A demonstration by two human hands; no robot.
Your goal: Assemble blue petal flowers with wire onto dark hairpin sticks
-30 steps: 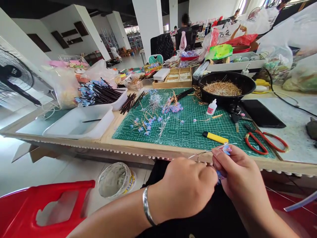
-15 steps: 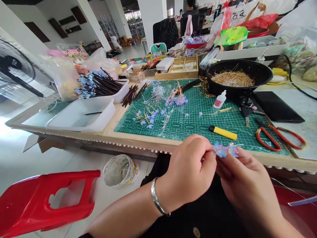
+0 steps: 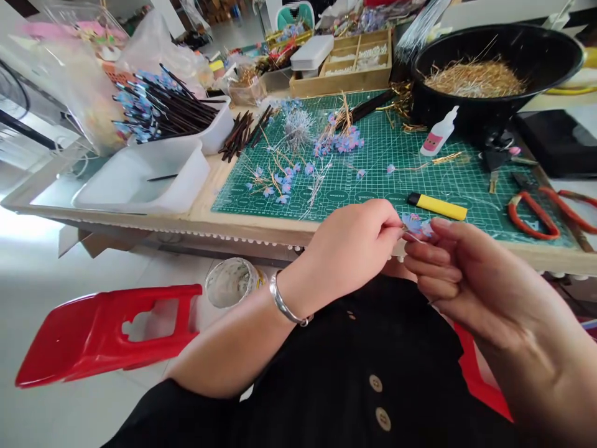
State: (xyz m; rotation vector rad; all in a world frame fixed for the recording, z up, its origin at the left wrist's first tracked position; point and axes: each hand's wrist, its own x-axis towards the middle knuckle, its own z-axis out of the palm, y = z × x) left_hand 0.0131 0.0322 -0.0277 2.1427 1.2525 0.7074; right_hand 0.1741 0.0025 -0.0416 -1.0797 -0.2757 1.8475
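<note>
Pinching a small blue-and-pink flower piece (image 3: pixel 416 224) with thin, glossy petals at centre right of the frame, left hand (image 3: pixel 347 254) and right hand (image 3: pixel 471 280) both closing fingertips on it, meeting just in front of the wooden table edge (image 3: pixel 261 227). Lying flat behind: a gridded green cutting mat (image 3: pixel 373 180), a smooth yellow knife handle (image 3: pixel 437 206), looped red-handled scissors (image 3: pixel 541 211). Riding higher and further right than half a second ago, hands crowding the mat, red plastic stool (image 3: pixel 112 330) sliding up at lower left.

Craft workshop, green cutting mat (image 3: pixel 373 180), trays w/ flower picks (image 3: pixel 158 106), pliers (image 3: pixel 536 211)
</note>
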